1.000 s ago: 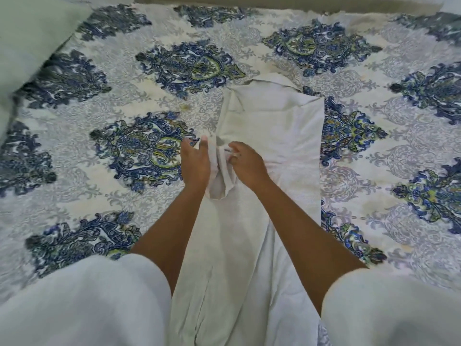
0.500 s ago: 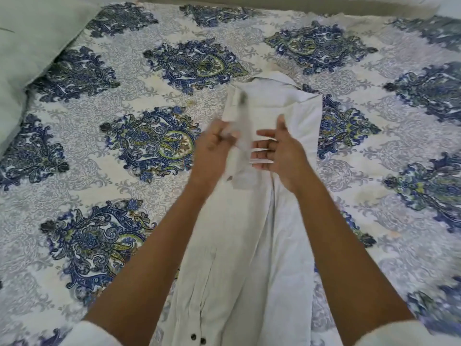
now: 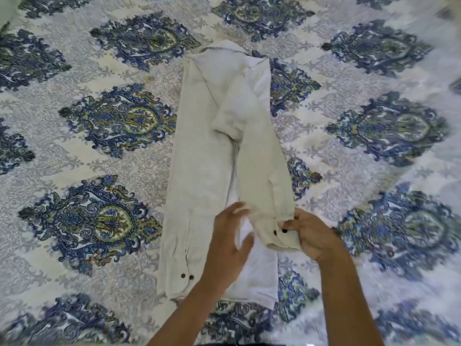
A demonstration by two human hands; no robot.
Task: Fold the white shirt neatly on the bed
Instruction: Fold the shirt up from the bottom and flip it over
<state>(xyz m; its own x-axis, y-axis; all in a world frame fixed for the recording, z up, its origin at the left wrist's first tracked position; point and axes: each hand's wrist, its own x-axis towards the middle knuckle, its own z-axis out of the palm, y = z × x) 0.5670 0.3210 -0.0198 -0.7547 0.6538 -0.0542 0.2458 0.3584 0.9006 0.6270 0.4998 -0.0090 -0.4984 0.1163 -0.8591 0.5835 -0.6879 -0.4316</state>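
The white shirt (image 3: 199,158) lies lengthwise on the bed (image 3: 74,151) as a narrow strip, collar at the far end, both long sleeves laid down its body. The left sleeve's cuff with two dark buttons (image 3: 187,276) rests near the hem. My right hand (image 3: 311,236) pinches the right sleeve's cuff (image 3: 279,236), also with two dark buttons, slightly lifted off the shirt. My left hand (image 3: 229,243) is blurred, fingers spread, lying on the shirt's middle beside that cuff.
The bed cover is white and grey with large blue and green medallions on all sides of the shirt. A pale pillow corner (image 3: 6,8) shows at the far left top.
Both hands came back from the shirt's upper middle to its near end. The right hand now holds the right sleeve cuff drawn down along the shirt. The view moved closer.
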